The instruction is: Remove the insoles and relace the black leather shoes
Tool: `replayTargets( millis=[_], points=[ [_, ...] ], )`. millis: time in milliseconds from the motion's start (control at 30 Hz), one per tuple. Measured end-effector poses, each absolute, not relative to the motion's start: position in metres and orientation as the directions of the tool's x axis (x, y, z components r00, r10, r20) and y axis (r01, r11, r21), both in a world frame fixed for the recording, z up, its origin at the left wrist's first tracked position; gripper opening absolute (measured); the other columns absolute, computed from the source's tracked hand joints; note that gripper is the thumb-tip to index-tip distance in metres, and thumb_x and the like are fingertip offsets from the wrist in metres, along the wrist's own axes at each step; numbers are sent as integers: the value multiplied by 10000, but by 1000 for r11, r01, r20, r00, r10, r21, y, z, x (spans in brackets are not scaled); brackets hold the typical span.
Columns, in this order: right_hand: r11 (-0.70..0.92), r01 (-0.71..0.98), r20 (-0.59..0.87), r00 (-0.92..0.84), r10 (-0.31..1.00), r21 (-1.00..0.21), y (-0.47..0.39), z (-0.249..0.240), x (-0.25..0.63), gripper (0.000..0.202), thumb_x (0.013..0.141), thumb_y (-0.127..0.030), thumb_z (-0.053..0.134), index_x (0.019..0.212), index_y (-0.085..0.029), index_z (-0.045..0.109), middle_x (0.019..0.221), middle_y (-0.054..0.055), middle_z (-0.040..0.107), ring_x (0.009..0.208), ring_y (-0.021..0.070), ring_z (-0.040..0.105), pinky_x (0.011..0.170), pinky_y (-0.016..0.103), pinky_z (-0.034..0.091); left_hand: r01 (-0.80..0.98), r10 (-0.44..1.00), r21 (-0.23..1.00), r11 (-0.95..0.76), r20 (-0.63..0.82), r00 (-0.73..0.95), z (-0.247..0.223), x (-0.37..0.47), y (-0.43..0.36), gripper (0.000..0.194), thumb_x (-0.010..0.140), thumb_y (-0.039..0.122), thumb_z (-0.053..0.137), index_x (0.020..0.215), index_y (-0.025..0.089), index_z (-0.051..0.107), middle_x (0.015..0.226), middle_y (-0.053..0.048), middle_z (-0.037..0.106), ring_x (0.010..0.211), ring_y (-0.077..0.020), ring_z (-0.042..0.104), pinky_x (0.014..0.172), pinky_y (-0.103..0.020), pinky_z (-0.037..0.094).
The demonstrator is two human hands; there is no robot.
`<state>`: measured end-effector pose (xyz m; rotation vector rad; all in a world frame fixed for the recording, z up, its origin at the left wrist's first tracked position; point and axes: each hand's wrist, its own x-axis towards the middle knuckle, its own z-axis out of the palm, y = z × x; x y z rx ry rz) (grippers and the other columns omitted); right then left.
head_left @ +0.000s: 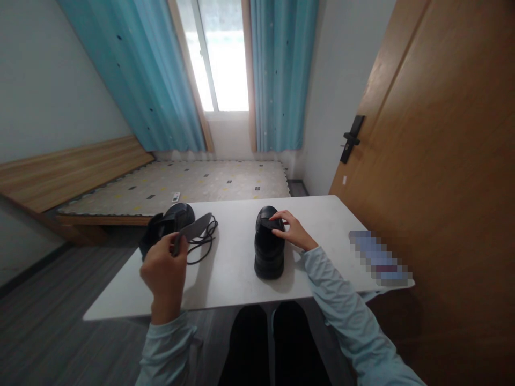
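Observation:
My left hand [164, 265] is closed on one end of a thin dark grey insole [196, 227], held up above the table's left part. Behind that hand a black shoe [181, 213] stands on the table, partly hidden by the hand. Loose black shoelaces [209, 241] lie coiled to its right. A second black shoe [269, 260] stands near the middle, heel toward me. The fingers of my right hand [293, 229] pinch this shoe's tongue [267, 223] from the right side.
Both shoes rest on a white table [229, 279]. At its right edge lies a blurred-out bluish item [378, 257]. Behind are a bed [217, 179] with a small white object [176, 197], blue curtains [281, 80] and a window. A wooden door [434, 134] stands at the right.

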<state>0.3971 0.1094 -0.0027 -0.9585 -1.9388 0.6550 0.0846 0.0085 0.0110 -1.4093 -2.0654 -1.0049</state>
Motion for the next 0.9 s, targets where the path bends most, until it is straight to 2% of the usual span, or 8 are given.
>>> replayTargets(
  millis=[200, 367, 500, 600, 700, 800, 900],
  points=[
    [599, 367, 513, -311, 800, -712, 109, -1, 397, 189, 711, -204, 667, 900, -207, 654, 1031, 53, 601, 1014, 207, 561, 875, 358, 431, 867, 312, 467, 173, 809, -498, 31, 89, -2, 351, 847, 406, 539, 989, 117, 678, 873, -104, 686, 765, -219, 608, 713, -328, 460],
    [668, 336, 604, -287, 744, -664, 111, -3, 396, 56, 745, -215, 648, 799, -205, 658, 973, 54, 626, 971, 196, 587, 904, 361, 427, 876, 160, 471, 104, 861, -482, 39, 99, -14, 266, 786, 328, 638, 951, 129, 701, 798, -80, 668, 708, -195, 596, 685, -321, 473],
    [681, 343, 632, -257, 731, -647, 111, -5, 395, 37, 769, -225, 634, 778, -208, 666, 963, 57, 643, 947, 195, 601, 891, 358, 442, 943, 100, 333, -22, 939, -329, 38, 113, -23, 193, 748, 235, 687, 919, 147, 705, 731, -48, 652, 657, -170, 585, 635, -296, 468],
    [688, 342, 648, -241, 722, -640, 110, -6, 394, 58, 786, -239, 630, 761, -206, 671, 926, 56, 659, 900, 191, 616, 864, 352, 456, 961, 19, 157, -225, 987, -157, 35, 128, -26, 195, 709, 144, 721, 902, 142, 695, 708, -33, 657, 626, -140, 589, 614, -268, 475],
    [687, 338, 653, -228, 723, -643, 110, -7, 393, 82, 800, -259, 629, 764, -205, 678, 900, 54, 668, 868, 187, 625, 836, 342, 470, 902, -26, 10, -433, 999, -23, 32, 148, -30, 283, 677, 72, 741, 941, 152, 679, 709, -20, 664, 613, -120, 599, 600, -247, 489],
    [684, 334, 653, -217, 726, -649, 110, -7, 393, 103, 812, -277, 625, 765, -208, 685, 872, 51, 675, 845, 184, 629, 816, 334, 478, 830, 49, -32, -557, 996, 72, 27, 168, -39, 362, 694, 19, 711, 1022, 166, 663, 752, -28, 683, 670, -127, 627, 619, -241, 514],
    [683, 328, 654, -211, 727, -653, 111, -8, 394, 117, 817, -284, 624, 762, -209, 694, 860, 50, 682, 836, 184, 631, 811, 332, 478, 773, 159, -50, -632, 968, 192, 24, 184, -53, 340, 755, 25, 656, 1064, 167, 654, 850, -55, 708, 765, -143, 646, 666, -251, 535]
  ],
)
